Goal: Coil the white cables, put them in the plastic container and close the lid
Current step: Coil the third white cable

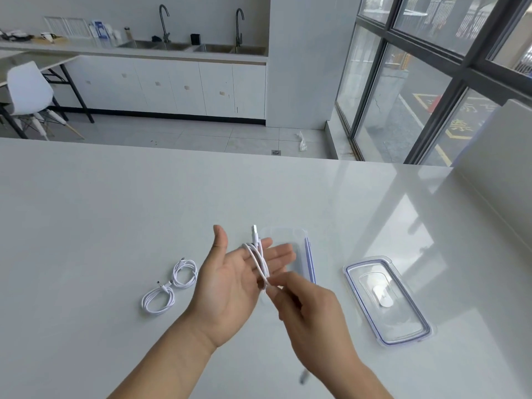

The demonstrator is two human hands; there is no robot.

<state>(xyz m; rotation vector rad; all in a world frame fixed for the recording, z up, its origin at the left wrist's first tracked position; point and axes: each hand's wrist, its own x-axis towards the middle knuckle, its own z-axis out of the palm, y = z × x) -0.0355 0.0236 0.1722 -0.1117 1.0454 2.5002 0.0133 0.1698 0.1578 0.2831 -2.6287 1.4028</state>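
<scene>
A white cable (260,263) half wound on an open hand, over the table (115,211).
The left hand (227,283) is palm-up with its fingers spread straight and the cable looped round them, one plug sticking up past the fingertips. The right hand (305,309) pinches the loops tight at the palm. Just beyond that pinch stands the plastic container (310,254), partly hidden by the fingers. Its lid (387,300) lies flat to the right. Left of the pinch lie one coiled cable (158,299) and a second coil (184,273).
</scene>
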